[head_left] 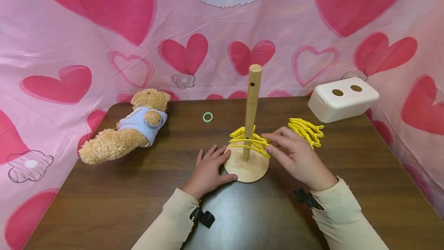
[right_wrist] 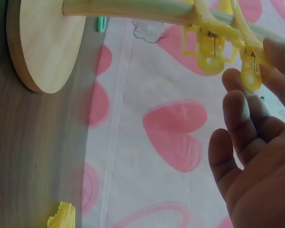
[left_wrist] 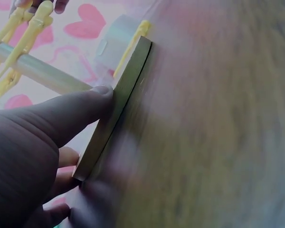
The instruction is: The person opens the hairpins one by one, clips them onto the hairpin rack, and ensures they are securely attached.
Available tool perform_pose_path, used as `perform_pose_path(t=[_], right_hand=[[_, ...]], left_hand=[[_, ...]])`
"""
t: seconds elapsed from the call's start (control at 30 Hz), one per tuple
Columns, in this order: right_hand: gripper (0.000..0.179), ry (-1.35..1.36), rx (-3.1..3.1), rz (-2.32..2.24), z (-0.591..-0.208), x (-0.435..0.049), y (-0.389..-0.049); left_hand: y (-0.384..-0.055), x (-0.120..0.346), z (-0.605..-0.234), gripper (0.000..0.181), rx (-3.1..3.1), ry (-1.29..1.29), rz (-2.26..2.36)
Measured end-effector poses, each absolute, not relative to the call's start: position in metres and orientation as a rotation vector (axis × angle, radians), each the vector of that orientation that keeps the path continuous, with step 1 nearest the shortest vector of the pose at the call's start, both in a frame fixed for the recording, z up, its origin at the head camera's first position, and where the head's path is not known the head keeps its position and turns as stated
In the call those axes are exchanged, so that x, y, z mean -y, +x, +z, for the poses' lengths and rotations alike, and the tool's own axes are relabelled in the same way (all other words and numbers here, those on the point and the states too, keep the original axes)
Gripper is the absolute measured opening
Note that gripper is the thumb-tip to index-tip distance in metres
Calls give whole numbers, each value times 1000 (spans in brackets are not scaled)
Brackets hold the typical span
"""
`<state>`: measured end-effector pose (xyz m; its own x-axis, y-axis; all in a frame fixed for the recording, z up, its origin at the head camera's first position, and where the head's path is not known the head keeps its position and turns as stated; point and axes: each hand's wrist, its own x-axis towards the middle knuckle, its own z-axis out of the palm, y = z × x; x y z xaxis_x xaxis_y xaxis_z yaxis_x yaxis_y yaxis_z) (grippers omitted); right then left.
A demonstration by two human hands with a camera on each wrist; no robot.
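A wooden stand has a round base (head_left: 247, 172) and an upright post (head_left: 253, 99). My left hand (head_left: 208, 171) grips the base at its left and front rim, with the thumb (left_wrist: 80, 114) against the edge in the left wrist view. Around the lower half of the post sit yellow spring clips (right_wrist: 210, 54) with long curved jaws. Just right of the post, my right hand (head_left: 300, 159) pinches the handle end of one yellow clip (right_wrist: 250, 71) between thumb and forefinger; its other fingers are loosely bent. The clips partly overlap in the head view.
Several more yellow clips (head_left: 306, 131) lie in a pile right of the stand. A white box with two round holes (head_left: 343, 103) stands at the back right. Behind the stand lies a small green ring (head_left: 207, 117). A teddy bear (head_left: 143, 124) lies at the left.
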<state>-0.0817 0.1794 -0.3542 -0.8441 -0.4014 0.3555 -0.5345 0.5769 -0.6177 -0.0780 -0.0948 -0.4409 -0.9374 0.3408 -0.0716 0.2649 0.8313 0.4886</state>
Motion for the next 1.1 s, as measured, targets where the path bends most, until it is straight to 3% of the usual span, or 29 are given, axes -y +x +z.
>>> perform_pose_path(t=[0.4, 0.83, 1.1], right_hand=[[45, 632, 2678, 1126, -351, -184, -85], [27, 499, 2699, 1085, -354, -211, -93], [40, 325, 2976, 1145, -362, -237, -105]], left_hand=[[-77, 93, -441, 86, -2906, 435, 729], [-80, 90, -445, 87, -2926, 314, 804], [-81, 91, -449, 92, -2935, 300, 866]])
